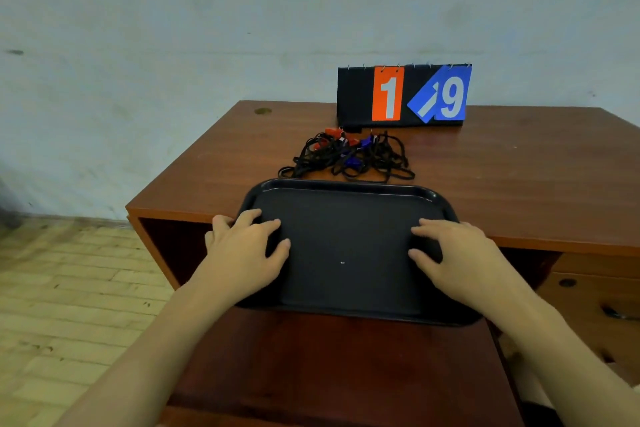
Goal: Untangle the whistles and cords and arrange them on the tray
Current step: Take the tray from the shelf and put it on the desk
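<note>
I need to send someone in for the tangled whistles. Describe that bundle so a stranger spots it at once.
Start at the flip scoreboard standing at the back of the brown table. Just in front of it, between the scoreboard and the black tray, lies the bundle of whistles and cords. It is the only loose heap: looping black cords with small red and blue whistles caught among them.

A black flip scoreboard (403,95) stands at the far edge of the wooden desk (519,177), against the wall. Its orange card (388,94) bears a white "1". To the right of that, a blue card (452,94) bears a white "9", and another blue card (424,102), hanging turned at a slant partly over it, shows a tilted white stroke that looks like a "1". No other writing can be read.
</note>
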`<state>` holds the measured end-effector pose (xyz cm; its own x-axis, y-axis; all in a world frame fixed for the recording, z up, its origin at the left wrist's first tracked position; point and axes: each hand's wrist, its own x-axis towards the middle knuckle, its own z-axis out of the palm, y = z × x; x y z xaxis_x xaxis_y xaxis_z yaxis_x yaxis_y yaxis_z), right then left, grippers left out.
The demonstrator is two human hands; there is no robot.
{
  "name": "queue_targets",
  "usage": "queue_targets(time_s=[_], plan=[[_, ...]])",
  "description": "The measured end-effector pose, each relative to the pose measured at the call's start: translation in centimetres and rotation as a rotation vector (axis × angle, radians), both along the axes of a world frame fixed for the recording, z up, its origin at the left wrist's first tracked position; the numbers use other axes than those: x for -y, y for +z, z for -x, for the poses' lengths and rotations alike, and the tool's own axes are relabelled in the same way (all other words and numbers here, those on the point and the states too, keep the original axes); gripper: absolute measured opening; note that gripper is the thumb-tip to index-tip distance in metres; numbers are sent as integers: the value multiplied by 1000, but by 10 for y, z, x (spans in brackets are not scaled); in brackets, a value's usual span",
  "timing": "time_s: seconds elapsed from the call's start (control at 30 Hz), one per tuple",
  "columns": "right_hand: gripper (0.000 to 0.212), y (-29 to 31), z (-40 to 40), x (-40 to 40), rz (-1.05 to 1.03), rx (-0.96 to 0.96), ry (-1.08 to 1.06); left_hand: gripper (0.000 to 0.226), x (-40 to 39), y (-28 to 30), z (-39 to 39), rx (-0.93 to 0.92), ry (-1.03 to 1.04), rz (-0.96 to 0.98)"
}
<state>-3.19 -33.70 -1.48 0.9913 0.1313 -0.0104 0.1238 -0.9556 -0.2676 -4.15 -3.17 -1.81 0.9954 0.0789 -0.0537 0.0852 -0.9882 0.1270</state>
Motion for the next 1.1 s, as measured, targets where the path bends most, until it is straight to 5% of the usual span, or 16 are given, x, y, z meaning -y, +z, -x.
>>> queue_targets(time_s=[0.6,0.8,0.93,1.1], plan=[[53,21,-162,13,304,-236,-43,52,-11,29,-183,-285,-328,-59],[33,52,-256,4,284,23,25,30,-7,56,-290,177,-188,165],[50,25,-311,-35,28,54,345,38,18,20,-358,109,-309,232],[54,-11,-322,-50,113,-11,496,29,11,-4,-380,112,-398,205]])
